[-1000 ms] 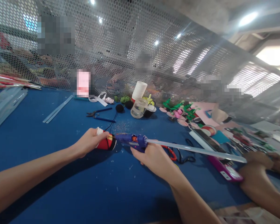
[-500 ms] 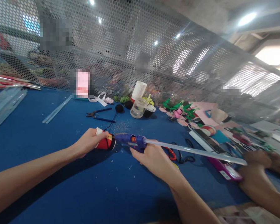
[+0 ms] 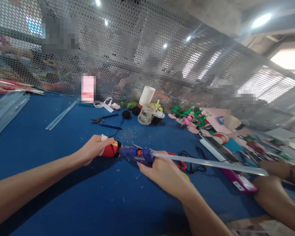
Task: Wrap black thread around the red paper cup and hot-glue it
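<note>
My left hand (image 3: 93, 149) is closed around a small red paper cup (image 3: 109, 150) lying on its side, its white rim to the left and a black band at its right end. Black yarn (image 3: 117, 131) runs from the cup back to a small black ball (image 3: 126, 114). In my right hand (image 3: 163, 168) is a blue hot glue gun (image 3: 135, 153), gripped by its handle. Its nozzle meets the black end of the cup; whether they touch I cannot tell. A long clear glue stick (image 3: 211, 162) sticks out of its back to the right.
Pliers (image 3: 105, 121), a clear plastic cup (image 3: 146, 114) and stacked white cups (image 3: 147, 95) lie beyond my hands. Glue sticks (image 3: 8, 113) are at the left. A co-worker's hand (image 3: 267, 186) rests at the right by a purple box (image 3: 239, 180). A perforated metal screen (image 3: 127, 42) stands behind.
The glue gun's nozzle has dipped slightly and shifted a little left, lower on the cup's black end. My left hand keeps its hold on the cup.
</note>
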{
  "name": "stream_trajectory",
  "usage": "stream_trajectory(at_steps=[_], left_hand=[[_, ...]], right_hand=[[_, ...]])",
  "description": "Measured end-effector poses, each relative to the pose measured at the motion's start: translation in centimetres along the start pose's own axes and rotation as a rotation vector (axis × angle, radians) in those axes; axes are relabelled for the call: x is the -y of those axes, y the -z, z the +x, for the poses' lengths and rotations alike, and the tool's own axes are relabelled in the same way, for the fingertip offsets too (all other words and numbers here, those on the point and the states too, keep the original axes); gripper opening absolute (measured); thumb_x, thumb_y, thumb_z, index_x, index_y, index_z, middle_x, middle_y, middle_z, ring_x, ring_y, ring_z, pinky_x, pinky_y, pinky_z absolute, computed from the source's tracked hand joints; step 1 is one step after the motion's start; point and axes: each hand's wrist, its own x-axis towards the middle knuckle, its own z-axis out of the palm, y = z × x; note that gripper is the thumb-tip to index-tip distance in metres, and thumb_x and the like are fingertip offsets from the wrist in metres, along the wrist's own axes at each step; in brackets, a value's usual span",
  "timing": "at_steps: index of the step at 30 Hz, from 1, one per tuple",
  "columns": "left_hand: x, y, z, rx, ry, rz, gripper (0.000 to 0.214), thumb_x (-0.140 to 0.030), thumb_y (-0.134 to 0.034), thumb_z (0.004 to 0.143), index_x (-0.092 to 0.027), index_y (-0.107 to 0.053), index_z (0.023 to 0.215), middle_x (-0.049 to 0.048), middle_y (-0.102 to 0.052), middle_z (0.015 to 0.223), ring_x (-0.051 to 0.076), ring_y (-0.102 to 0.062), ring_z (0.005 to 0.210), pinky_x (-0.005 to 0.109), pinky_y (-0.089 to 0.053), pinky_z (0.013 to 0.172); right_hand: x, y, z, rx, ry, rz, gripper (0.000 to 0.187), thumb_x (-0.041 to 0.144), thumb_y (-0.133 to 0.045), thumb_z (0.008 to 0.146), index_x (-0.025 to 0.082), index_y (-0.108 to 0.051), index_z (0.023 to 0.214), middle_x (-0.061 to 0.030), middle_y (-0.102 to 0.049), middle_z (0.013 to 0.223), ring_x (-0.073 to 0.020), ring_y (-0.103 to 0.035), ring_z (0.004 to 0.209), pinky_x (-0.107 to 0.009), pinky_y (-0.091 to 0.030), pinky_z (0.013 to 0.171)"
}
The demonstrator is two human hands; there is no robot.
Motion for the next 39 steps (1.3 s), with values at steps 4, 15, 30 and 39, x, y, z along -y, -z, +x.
stream_trajectory(at_steps=[4, 15, 30, 39], left_hand=[[-0.08, -0.04, 0.04, 0.015, 0.025, -0.028, 0.032, -0.044, -0.052, 0.062, -0.012, -0.054, 0.060, -0.0020, -0.050, 0.048, 0.010, -0.042, 0.043, 0.022, -0.027, 0.045], [-0.32, -0.18, -0.04, 0.027, 0.042, -0.051, 0.033, -0.044, -0.052, 0.062, -0.011, -0.056, 0.065, 0.0004, -0.054, 0.052, 0.012, -0.046, 0.046, 0.023, -0.030, 0.046], [-0.63, -0.18, 0.10, -0.027, 0.101, -0.100, 0.031, -0.042, -0.055, 0.060, -0.012, -0.052, 0.055, -0.0023, -0.050, 0.047, 0.009, -0.043, 0.044, 0.021, -0.028, 0.046], [-0.53, -0.13, 0.15, -0.032, 0.104, -0.092, 0.031, -0.043, -0.055, 0.059, -0.012, -0.050, 0.054, -0.0020, -0.050, 0.047, 0.009, -0.042, 0.044, 0.022, -0.027, 0.046]], right_hand=[[0.49, 0.32, -0.02, -0.002, -0.025, -0.025, 0.008, 0.019, -0.045, 0.068, 0.018, -0.049, 0.062, -0.0005, -0.052, 0.056, -0.0126, -0.044, 0.050, -0.024, -0.029, 0.051], [0.80, 0.58, 0.20, -0.009, -0.039, 0.043, 0.011, 0.015, -0.043, 0.069, 0.017, -0.046, 0.059, 0.0012, -0.052, 0.054, -0.0099, -0.043, 0.046, -0.022, -0.028, 0.048], [0.98, 0.73, 0.30, 0.097, -0.071, 0.224, 0.009, 0.013, -0.043, 0.069, 0.017, -0.051, 0.067, -0.0003, -0.055, 0.063, -0.0114, -0.047, 0.056, -0.021, -0.035, 0.053], [0.88, 0.62, 0.26, 0.065, -0.080, 0.207, 0.010, 0.013, -0.043, 0.070, 0.017, -0.049, 0.065, 0.0005, -0.055, 0.062, -0.0104, -0.046, 0.053, -0.021, -0.034, 0.052]])
